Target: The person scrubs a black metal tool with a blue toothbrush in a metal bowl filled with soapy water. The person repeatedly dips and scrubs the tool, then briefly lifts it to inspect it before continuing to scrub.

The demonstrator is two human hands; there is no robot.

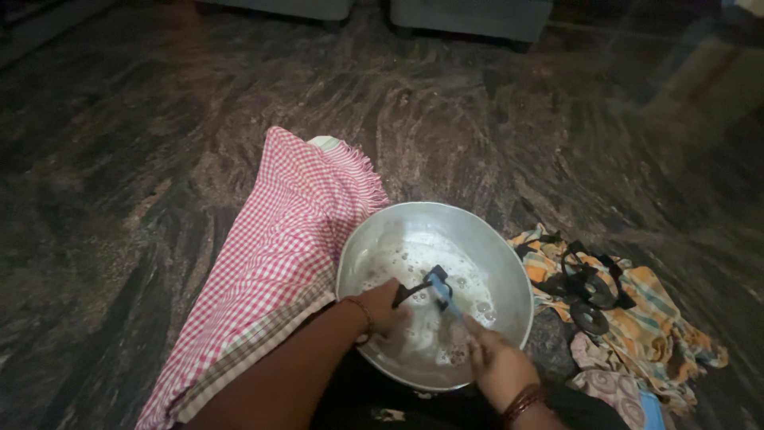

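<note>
A round metal basin [501,255] sits on the floor in front of me, holding soapy, foamy water [406,263]. My left hand [382,306] is inside the basin, gripping a small black part [414,291] at the water's surface. My right hand [497,362] holds a blue-handled brush [442,288] whose head rests against the black part.
A red-and-white checked cloth [274,255] lies spread on the dark stone floor [159,159] left of the basin. To the right, an orange patterned cloth [652,318] carries several black parts [589,291]. Dark furniture bases [469,16] stand at the far edge.
</note>
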